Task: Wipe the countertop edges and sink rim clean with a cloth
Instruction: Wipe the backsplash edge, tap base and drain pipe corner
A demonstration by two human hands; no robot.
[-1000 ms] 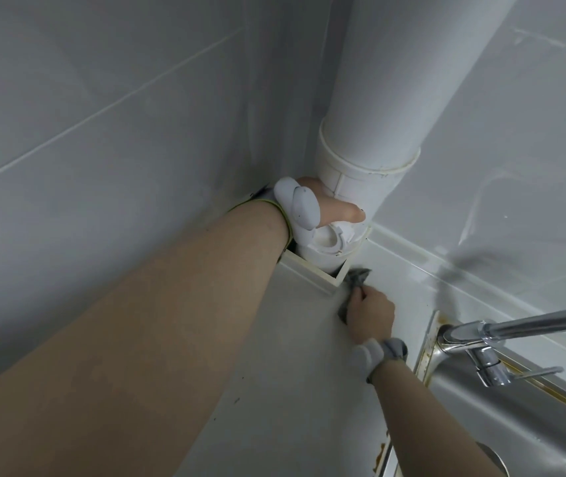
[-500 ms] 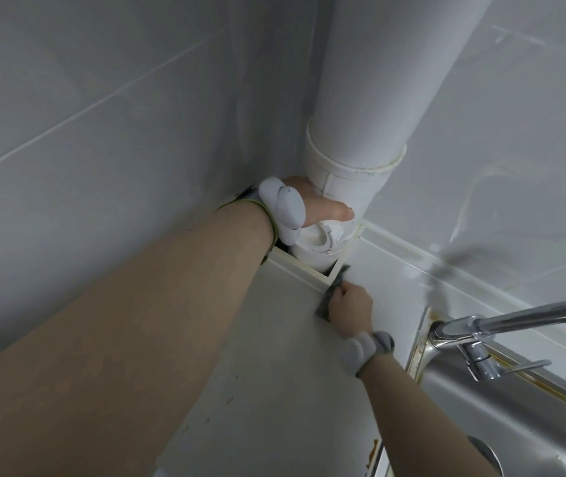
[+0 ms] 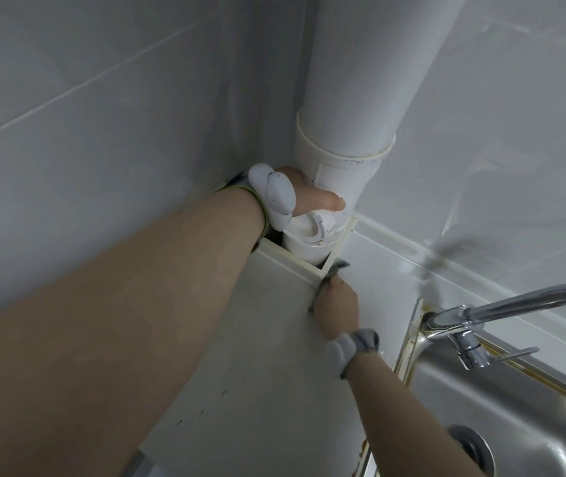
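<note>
Landmark: white drain pipe (image 3: pixel 350 108), standing in the corner of the tiled walls and passing down through a square cut-out in the countertop (image 3: pixel 240 356).
Left hand: left hand (image 3: pixel 303 194) is against the lower collar of the pipe, on the wall side. Thumb lies along the front of the collar, its tip touching the pipe. The remaining fingers are hidden behind the pipe, so the degree of closure cannot be determined.
Left wrist: a white device (image 3: pixel 274 194) on a dark strap sits just short of the pipe.
Right hand: right hand (image 3: pixel 338 306) is below the pipe, at the near corner of the cut-out. Fingers are curled and clamped on the cloth, knuckles up, pressing it down onto the countertop.
Cloth: grey cloth (image 3: pixel 333 270) is bunched under and ahead of the right hand. Its free end touches the raised lip of the cut-out, just beside the base of the pipe.
Right wrist: a grey wrist device (image 3: pixel 350 346), further from the pipe than the hand.
Countertop: white, with small dark specks on the part farthest from the pipe.
Sink: stainless sink (image 3: pixel 515 407) lies to the right of the pipe, well apart from it. Brown staining shows along its rim.
Faucet: chrome faucet (image 3: pixel 474 311) stands at the sink's back corner, spout pointing away from the pipe.
</note>
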